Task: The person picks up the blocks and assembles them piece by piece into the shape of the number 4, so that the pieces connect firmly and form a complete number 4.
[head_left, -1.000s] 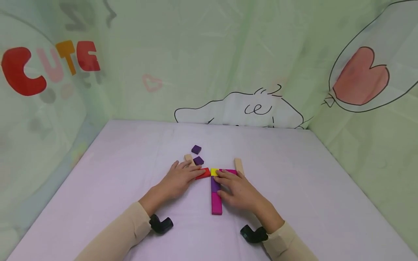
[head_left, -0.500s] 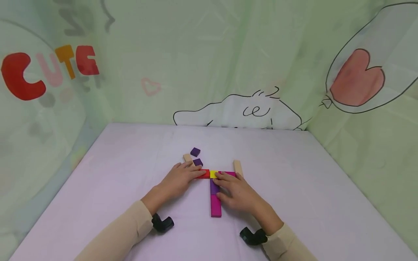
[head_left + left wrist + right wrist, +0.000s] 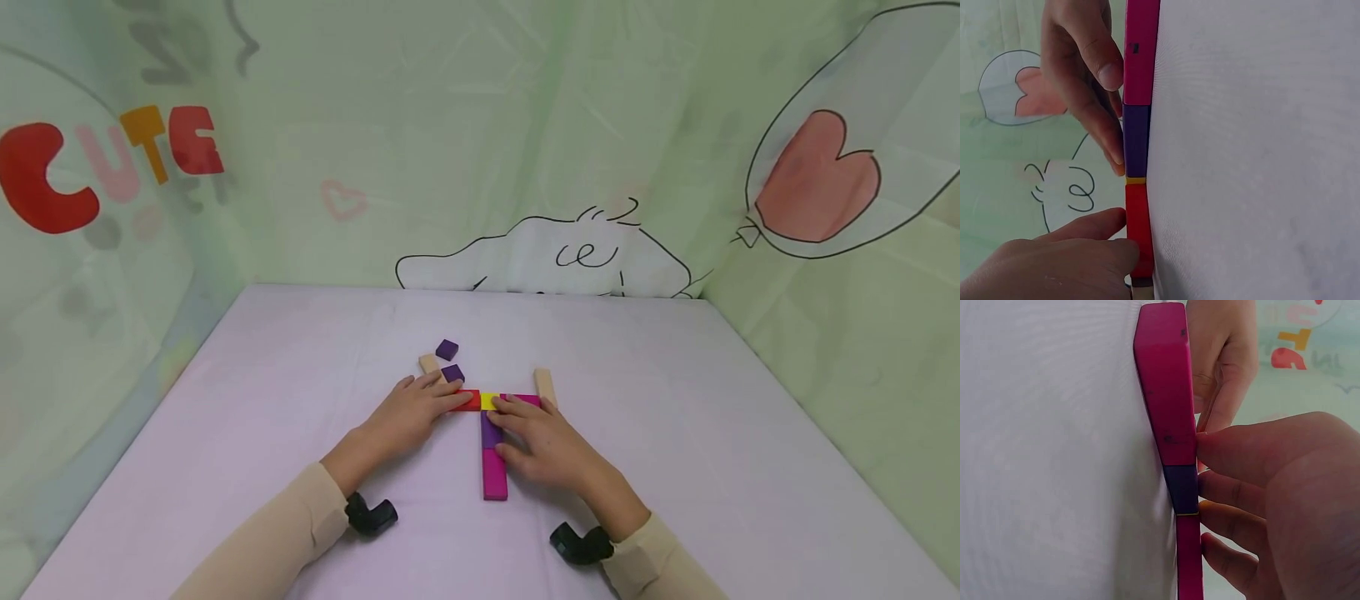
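Note:
Flat coloured wooden blocks form a T in the head view. Its top row runs from a red block (image 3: 471, 401) through a yellow block (image 3: 489, 402) to a magenta block (image 3: 520, 400). A purple block (image 3: 491, 429) and another magenta block (image 3: 495, 475) make the stem. My left hand (image 3: 405, 417) holds the red block's left part between thumb and index finger, covering its end. My right hand (image 3: 551, 437) rests its fingertips on the yellow, purple and magenta blocks, fingers spread and loosely extended. In the right wrist view its thumb (image 3: 1235, 453) touches the stem.
Two loose purple blocks (image 3: 447, 349) lie beyond my left hand. A plain wooden block (image 3: 430, 364) is beside them, partly covered by fingers. Another plain wooden block (image 3: 544, 386) stands off the row's right end. A pale cloth covers the table (image 3: 337, 333); printed curtains surround it.
The red block's right end was tilted away from the row; it has turned straight and now meets the yellow block in line. My right hand has stayed on the blocks.

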Available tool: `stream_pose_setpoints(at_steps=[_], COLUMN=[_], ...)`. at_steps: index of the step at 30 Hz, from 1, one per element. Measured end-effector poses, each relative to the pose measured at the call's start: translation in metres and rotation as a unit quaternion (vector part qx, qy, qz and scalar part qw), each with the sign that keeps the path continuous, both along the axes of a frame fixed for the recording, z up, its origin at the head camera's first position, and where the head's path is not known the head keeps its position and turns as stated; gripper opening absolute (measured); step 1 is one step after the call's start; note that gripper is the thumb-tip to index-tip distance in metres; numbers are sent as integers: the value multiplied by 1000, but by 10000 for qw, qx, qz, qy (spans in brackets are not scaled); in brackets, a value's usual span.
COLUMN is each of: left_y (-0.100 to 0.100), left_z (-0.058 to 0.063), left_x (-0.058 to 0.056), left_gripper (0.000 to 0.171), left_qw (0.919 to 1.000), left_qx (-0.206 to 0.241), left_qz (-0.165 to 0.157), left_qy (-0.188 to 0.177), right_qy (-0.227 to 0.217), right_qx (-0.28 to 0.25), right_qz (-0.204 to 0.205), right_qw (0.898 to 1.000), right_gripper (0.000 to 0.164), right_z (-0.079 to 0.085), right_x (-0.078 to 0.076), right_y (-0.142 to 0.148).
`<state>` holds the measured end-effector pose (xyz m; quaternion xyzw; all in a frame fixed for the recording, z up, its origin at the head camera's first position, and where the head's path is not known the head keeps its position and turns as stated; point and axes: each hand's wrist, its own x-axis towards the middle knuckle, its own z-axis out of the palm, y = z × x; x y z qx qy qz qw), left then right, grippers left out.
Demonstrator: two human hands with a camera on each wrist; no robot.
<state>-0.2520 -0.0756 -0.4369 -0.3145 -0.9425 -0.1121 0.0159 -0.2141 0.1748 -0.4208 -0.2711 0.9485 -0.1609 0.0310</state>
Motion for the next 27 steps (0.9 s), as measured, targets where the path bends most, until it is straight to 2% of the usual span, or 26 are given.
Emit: stream_pose_setpoints(at_steps=[6, 20, 27], left_y=[-2, -7, -7], left_z=[-2, 0, 1], left_x=[-2, -3, -2], left_gripper=[46, 45, 47], left_qw=[9999, 9976, 9972], left_qx=[72, 512, 502], left_qz=[-90, -314, -362], left_qy=[16, -339, -429], right_qy=[-11, -3, -40], right_qx=[20, 6, 35], right_qz=[-4, 24, -51], right_qw=[10000, 10000, 10000], right_gripper=[52, 52, 53], right_z=[1, 3, 2], right_x=[0, 2, 1], right_y=[-1, -1, -2])
